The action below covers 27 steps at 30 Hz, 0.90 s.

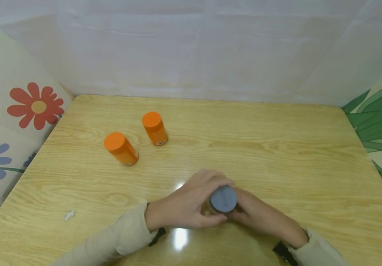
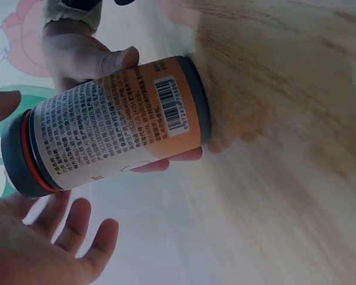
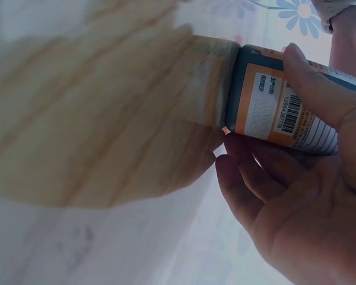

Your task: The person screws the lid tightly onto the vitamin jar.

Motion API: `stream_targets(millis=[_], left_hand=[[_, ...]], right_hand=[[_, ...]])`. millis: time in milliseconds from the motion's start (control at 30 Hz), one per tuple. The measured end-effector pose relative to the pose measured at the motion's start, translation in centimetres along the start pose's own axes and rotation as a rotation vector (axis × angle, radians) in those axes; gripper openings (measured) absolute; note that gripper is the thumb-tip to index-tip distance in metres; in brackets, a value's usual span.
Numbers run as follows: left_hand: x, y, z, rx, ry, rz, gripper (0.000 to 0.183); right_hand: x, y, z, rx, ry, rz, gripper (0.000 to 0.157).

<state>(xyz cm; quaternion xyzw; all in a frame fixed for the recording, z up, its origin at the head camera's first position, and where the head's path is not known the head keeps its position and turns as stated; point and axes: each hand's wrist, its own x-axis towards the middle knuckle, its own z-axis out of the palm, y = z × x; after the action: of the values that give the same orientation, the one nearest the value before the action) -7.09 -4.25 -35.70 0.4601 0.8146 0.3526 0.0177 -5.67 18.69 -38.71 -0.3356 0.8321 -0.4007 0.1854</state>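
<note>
A cylindrical jar [image 2: 121, 122] has a dark grey lid [image 1: 223, 199], an orange and white label with dense print, and a barcode. My right hand [image 1: 261, 214] grips its body, thumb on one side and fingers on the other, as the right wrist view shows. Around the lid end curves my left hand [image 1: 187, 205], thumb and fingers spread; in the left wrist view a gap shows between the thumb and the lid. The jar stands roughly upright at the front of the table; whether its base touches the wood I cannot tell.
Two orange jars with orange lids stand on the wooden table [image 1: 270, 147] at the left: one jar [image 1: 122, 149] nearer, the other jar [image 1: 155, 129] farther back. A small white scrap [image 1: 69, 215] lies at the front left. White sheeting [image 1: 197, 48] rises behind the table's far edge.
</note>
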Motion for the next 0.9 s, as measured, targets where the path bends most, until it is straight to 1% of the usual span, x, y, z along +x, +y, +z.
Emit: stream_targets(millis=[100, 167, 233, 333, 467, 667, 767, 900], left_hand=[[0.05, 0.01, 0.1, 0.039, 0.056, -0.033, 0.075], [0.08, 0.06, 0.16, 0.033, 0.079, -0.069, 0.074], [0.09, 0.17, 0.2, 0.009, 0.084, -0.106, 0.071], [0.08, 0.28, 0.28, -0.009, 0.077, -0.127, 0.065], [0.06, 0.28, 0.3, -0.009, 0.065, -0.105, 0.059], [0.13, 0.05, 0.24, -0.002, 0.049, -0.009, 0.053], [0.17, 0.01, 0.21, -0.007, 0.034, 0.019, 0.054], [0.18, -0.04, 0.21, -0.009, 0.007, 0.037, 0.058]], right_hand=[[0.07, 0.1, 0.0, -0.004, -0.001, -0.007, 0.038], [0.09, 0.12, 0.01, -0.007, 0.001, -0.003, 0.036], [0.09, 0.13, 0.01, -0.011, 0.003, 0.002, 0.037], [0.07, 0.12, 0.02, -0.017, 0.005, 0.007, 0.041], [0.07, 0.14, 0.02, -0.017, 0.002, 0.004, 0.04], [0.01, 0.09, -0.02, -0.012, 0.001, 0.004, 0.038], [-0.03, 0.08, -0.05, -0.011, -0.001, 0.005, 0.044], [-0.03, 0.01, -0.08, 0.004, -0.006, 0.013, 0.05]])
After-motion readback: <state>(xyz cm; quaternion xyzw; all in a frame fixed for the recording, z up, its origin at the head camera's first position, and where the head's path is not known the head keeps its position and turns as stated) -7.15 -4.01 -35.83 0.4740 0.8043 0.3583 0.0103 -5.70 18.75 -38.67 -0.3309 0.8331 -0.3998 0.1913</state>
